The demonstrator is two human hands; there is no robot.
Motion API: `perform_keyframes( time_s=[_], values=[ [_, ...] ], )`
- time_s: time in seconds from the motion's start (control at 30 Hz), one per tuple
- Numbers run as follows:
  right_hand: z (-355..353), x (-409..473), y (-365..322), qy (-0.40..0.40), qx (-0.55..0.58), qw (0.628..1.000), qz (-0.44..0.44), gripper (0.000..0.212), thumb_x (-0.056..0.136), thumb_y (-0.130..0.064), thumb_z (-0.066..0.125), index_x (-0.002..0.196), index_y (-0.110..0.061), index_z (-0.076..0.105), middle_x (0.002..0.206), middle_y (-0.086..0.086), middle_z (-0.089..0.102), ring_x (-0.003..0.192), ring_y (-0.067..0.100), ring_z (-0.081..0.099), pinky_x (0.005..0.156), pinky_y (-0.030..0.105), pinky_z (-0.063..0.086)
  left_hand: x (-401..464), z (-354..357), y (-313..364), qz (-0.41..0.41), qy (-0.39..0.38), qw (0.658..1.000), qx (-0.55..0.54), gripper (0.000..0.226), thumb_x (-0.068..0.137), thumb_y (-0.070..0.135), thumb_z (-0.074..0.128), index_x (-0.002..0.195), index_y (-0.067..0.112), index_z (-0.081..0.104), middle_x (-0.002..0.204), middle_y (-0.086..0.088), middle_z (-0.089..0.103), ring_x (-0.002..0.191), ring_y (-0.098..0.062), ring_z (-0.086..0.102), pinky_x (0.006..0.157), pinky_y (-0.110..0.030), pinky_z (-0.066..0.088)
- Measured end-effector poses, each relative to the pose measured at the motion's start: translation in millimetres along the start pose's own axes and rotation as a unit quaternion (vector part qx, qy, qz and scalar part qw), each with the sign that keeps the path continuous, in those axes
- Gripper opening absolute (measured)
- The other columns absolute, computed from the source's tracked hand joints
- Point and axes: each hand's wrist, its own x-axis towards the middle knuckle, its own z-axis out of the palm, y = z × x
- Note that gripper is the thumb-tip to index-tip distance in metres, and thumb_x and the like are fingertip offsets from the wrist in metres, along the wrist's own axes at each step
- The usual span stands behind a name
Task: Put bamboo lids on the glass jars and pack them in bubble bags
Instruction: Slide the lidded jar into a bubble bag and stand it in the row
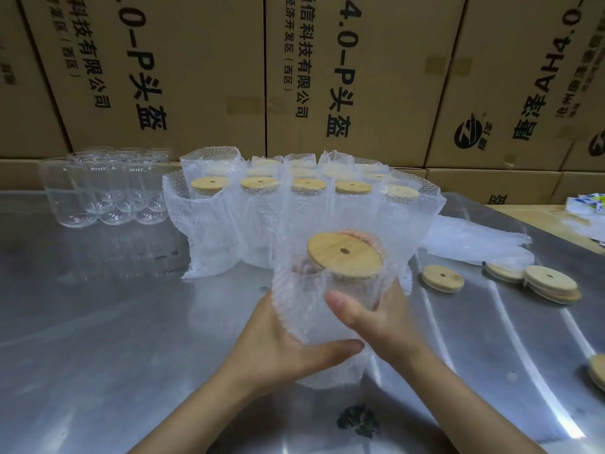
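Head view shows a jar [330,290] with a bamboo lid [344,255] on top, sitting inside a bubble bag [314,322] that both hands hold above the metal table [98,322], near its front middle. The left hand [278,348] grips the lower part of the bag from the left, with its thumb lying across the front. The right hand [370,319] grips the bag and jar from the right, thumb on the front and fingers curled behind. The jar is tilted a little, so the lid with its small hole faces the camera.

Just behind stands a group of packed jars [294,204], each in a bag and with a lid. To the left of them are bare jars [104,191] without lids, close together. On the right side of the table lie loose lids [442,278], one alone and some others stacked, and near them flat bags [474,240]. Big cartons [196,77] with printed text make a wall behind the table.
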Motion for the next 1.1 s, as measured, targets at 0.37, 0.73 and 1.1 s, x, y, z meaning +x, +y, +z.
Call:
perform_keyframes(
  time_s=[0.37, 0.73, 1.1],
  values=[
    [4, -3, 13, -0.034, -0.057, 0.994, 0.09, 0.059, 0.077, -0.064, 0.058, 0.127, -0.049, 0.031, 0.124, -0.04, 0.045, 0.123, -0.013, 0.043, 0.102, 0.015, 0.038, 10, -12, -18, 0.0, 0.16, 0.987, -0.028, 0.087, 0.055, 0.044, 0.085, 0.128, 0.011, 0.051, 0.123, -0.002, 0.063, 0.117, -0.014, 0.06, 0.1, -0.035, 0.048],
    [-25, 10, 53, 0.072, -0.214, 0.954, 0.199, 0.035, 0.092, -0.035, 0.06, 0.118, -0.034, 0.037, 0.116, -0.009, 0.054, 0.105, 0.007, 0.053, 0.079, 0.021, 0.037, 31, -61, -65, -0.048, 0.416, 0.908, 0.02, 0.1, 0.06, 0.044, 0.085, 0.143, 0.018, 0.036, 0.141, 0.003, 0.048, 0.131, -0.007, 0.044, 0.115, -0.031, 0.03],
    [-22, 7, 74, 0.005, -0.35, 0.912, 0.213, 0.049, 0.092, -0.039, 0.057, 0.134, -0.022, 0.037, 0.118, -0.008, 0.049, 0.116, 0.015, 0.049, 0.094, 0.033, 0.04, 47, -80, -107, -0.044, 0.403, 0.907, 0.112, 0.093, 0.066, 0.026, 0.088, 0.142, 0.018, 0.034, 0.13, 0.014, 0.041, 0.115, 0.014, 0.035, 0.093, 0.007, 0.021]
  ],
)
